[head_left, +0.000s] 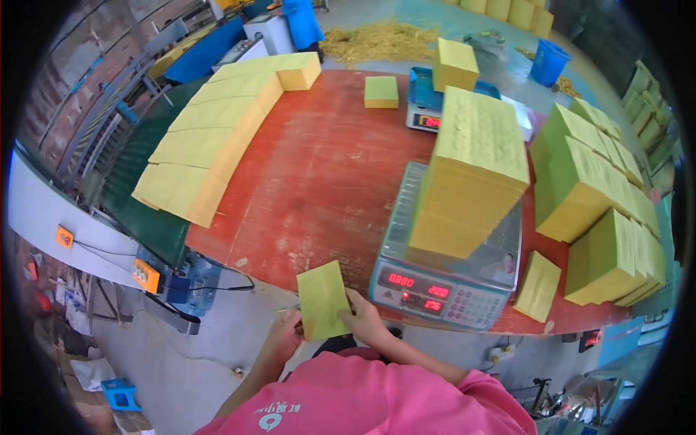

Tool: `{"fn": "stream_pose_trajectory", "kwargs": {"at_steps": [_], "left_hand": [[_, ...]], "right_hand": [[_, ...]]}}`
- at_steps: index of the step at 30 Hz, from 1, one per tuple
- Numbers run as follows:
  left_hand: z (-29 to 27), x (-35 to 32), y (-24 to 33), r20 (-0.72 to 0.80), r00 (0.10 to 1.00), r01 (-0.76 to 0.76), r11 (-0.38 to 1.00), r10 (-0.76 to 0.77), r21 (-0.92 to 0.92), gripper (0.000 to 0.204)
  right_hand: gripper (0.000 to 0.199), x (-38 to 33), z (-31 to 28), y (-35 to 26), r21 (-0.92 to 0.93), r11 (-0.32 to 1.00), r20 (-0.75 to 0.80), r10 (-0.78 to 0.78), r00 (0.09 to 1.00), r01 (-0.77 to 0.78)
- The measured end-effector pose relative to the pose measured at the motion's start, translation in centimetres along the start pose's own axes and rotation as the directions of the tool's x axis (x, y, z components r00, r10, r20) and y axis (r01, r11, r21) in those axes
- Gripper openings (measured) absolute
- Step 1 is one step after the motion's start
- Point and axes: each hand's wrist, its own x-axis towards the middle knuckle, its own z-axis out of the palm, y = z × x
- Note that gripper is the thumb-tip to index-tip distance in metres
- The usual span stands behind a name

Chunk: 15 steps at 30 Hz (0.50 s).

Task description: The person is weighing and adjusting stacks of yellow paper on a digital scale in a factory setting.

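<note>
A small yellow paper stack (322, 299) is held between my two hands at the table's near edge. My left hand (286, 332) grips its lower left side, fingers closed. My right hand (364, 317) pinches its right side, thumb on top; the fingers beneath are hidden. Just right of that hand stands a digital scale (444, 293) with lit red digits. On its pan, a tall block of yellow paper (475, 170) stands upright.
A red table (312, 174) lies ahead. Paper blocks line its left (210, 130) and right (580, 181) sides. A second scale (423, 101) carries a paper block at the back. Beyond stand a person in blue (301, 25) and a blue bin (549, 64).
</note>
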Motion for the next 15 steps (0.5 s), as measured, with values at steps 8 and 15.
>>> {"fn": "stream_pose_trajectory", "kwargs": {"at_steps": [8, 15], "left_hand": [[9.5, -4.6, 8.4, 0.034, 0.899, -0.432, 0.873, 0.436, 0.227, 0.016], [26.6, -1.7, 24.1, 0.423, 0.651, -0.732, 0.670, 0.630, 0.127, 0.013]], "right_hand": [[0.024, -3.4, -6.2, -15.7, -0.217, 0.936, 0.040, -0.276, 0.960, 0.278], [0.038, -1.0, -14.4, -34.5, -0.427, 0.787, -0.236, -0.572, 0.785, 0.445]]}}
